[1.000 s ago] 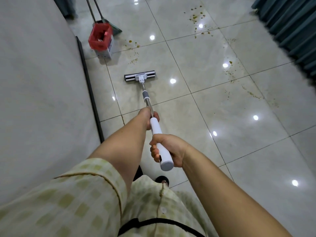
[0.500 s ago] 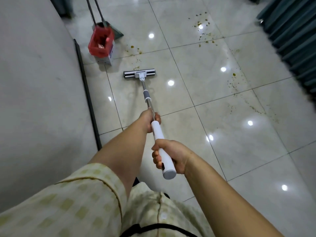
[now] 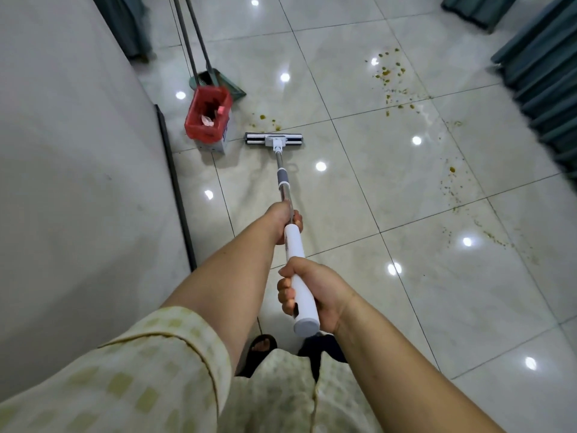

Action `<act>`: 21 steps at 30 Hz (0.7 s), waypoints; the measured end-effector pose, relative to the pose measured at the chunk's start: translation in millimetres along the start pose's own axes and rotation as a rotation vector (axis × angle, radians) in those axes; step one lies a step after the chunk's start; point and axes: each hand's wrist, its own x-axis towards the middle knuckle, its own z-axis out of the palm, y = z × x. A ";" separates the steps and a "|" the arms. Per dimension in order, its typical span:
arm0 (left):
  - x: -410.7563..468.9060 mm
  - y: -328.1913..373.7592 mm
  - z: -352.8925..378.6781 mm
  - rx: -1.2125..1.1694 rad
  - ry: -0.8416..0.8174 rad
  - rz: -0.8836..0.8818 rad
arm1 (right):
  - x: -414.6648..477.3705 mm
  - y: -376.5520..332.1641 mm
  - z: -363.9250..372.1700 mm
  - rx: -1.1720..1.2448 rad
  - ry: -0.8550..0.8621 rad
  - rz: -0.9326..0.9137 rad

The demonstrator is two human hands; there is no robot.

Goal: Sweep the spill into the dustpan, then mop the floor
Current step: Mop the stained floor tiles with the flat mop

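A: We log the tiled floor [image 3: 359, 195] first. The spill, small yellow-brown specks, lies in patches: a few just beyond the mop head, a cluster [image 3: 388, 75] far ahead to the right, a scatter [image 3: 449, 182] along the right side.

B: And the mop [image 3: 282, 170]? We read its long axis as running straight away from us, slightly left. The flat head [image 3: 274, 139] sits crosswise on the floor, just right of the red bin [image 3: 208, 118].

A: Agreed. The dustpan [image 3: 218, 82] stands behind the bin, near the wall, its two long handles leaning up out of frame.

B: Grip state: our left hand [image 3: 285, 218] is wrapped round the pole where metal meets the white sleeve; our right hand [image 3: 307, 292] is clenched round the white sleeve near its butt end. Left is nearer the head.

A: The nearest specks [image 3: 265, 120] lie directly past the head, along the pole's axis. We judge a straight push forward would reach them; the right-hand patches need the head swung well right.

B: Note: specks remain unswept while we mop.
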 end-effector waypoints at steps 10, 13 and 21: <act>34.7 130.4 24.3 0.084 0.050 0.021 | 42.0 -116.2 45.6 0.081 -0.059 -0.020; 48.8 176.4 34.2 0.094 0.060 0.011 | 57.6 -158.8 61.5 0.092 -0.066 -0.022; 74.3 300.0 49.1 0.194 0.050 0.001 | 96.3 -269.2 118.5 0.194 -0.077 0.006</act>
